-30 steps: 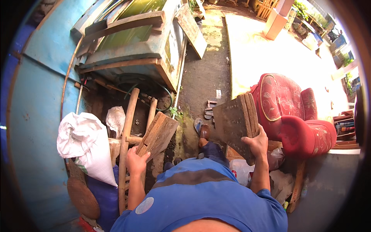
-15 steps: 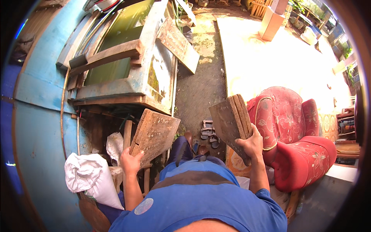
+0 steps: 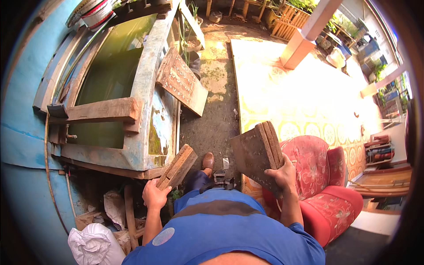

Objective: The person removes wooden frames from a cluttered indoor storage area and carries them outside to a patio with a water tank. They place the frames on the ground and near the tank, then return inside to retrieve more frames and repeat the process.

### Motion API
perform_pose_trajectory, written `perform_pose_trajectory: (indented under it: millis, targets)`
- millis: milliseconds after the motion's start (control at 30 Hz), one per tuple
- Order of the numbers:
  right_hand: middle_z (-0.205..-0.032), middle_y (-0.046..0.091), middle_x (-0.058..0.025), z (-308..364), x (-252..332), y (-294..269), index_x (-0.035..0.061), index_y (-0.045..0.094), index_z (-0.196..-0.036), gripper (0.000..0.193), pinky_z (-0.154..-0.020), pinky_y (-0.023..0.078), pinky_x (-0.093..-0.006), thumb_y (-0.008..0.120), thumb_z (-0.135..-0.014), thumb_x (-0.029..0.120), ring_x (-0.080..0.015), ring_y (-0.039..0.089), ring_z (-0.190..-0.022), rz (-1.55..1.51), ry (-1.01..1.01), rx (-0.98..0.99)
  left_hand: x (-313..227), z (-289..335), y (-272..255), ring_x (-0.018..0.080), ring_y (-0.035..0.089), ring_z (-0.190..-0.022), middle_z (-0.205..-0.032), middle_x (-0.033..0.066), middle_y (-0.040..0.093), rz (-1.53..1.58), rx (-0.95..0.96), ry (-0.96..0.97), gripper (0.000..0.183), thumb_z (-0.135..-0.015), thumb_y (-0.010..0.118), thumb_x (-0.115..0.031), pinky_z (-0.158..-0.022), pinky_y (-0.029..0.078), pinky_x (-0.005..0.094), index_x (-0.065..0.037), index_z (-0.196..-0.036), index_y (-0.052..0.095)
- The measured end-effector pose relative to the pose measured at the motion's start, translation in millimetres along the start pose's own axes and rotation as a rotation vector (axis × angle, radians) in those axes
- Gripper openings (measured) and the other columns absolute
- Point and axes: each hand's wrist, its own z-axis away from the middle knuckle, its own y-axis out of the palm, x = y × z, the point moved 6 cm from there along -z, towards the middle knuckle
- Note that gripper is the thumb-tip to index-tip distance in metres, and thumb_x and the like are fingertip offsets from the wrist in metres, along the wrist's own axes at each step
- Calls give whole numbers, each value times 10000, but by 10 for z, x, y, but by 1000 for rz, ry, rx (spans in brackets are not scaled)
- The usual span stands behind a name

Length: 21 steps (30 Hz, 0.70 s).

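My left hand (image 3: 155, 194) is closed on the lower end of a worn wooden board (image 3: 178, 167), whose narrow edge now faces up. It is held close to the near corner of a wooden-framed tank. In my right hand (image 3: 283, 174) is a pair of stacked wooden boards (image 3: 257, 152), gripped at the near right edge, thumb on the broad face. They tilt upright in front of a red armchair (image 3: 304, 161). Farther ahead, another speckled board (image 3: 183, 81) leans against the tank's right side.
The tank (image 3: 108, 79) of greenish water stands at left, with a wooden beam (image 3: 99, 110) across it. A white sack (image 3: 95, 245) lies at lower left. Sandals (image 3: 221, 179) rest on the dark path (image 3: 203, 128) beside a raised tiled floor (image 3: 282, 106) with a pillar (image 3: 298, 48).
I have stepped forward, so the tank and armchair sit nearer. The left board has turned from showing its broad face to showing its edge. Both hands keep their holds.
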Motion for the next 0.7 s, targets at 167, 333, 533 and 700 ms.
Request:
perform_pose_trajectory:
  millis: [167,333,533,700]
  targets:
    - [-1103,721,-216,-1009,727,31,39,583,-1329,862,-939,537,-430,877,-546,247,-360,697,-1050,128,-47,73,-471,-786,58,359,651,-1055,-1092,131,687,41,106,-3,495,-676,902,-280,-904,514,467,-92,-1093,713]
    - [-1114,709,-208,-1895,1438,37,17,573,-1343,916,-950,529,-424,881,-510,241,-347,686,-1066,137,-78,74,-904,-1406,-18,357,649,-1046,-1063,128,682,54,88,-23,501,-663,910,-281,-887,512,472,-93,-1082,711]
    - [-1125,708,-198,-3006,2178,-24,11,569,-1353,922,-946,531,-415,859,-508,240,-342,689,-1059,103,-174,168,-1286,-1903,39,354,648,-1020,-1019,127,671,69,59,-76,500,-647,919,-252,-875,511,463,-76,-1064,706]
    - [-1089,710,-216,-4273,2651,188,49,589,-1330,790,-898,539,-438,809,-589,217,-370,689,-1041,225,-383,329,-1699,-2252,144,355,648,-986,-993,131,663,143,-15,-154,464,-637,922,-204,-866,510,454,-61,-1023,709]
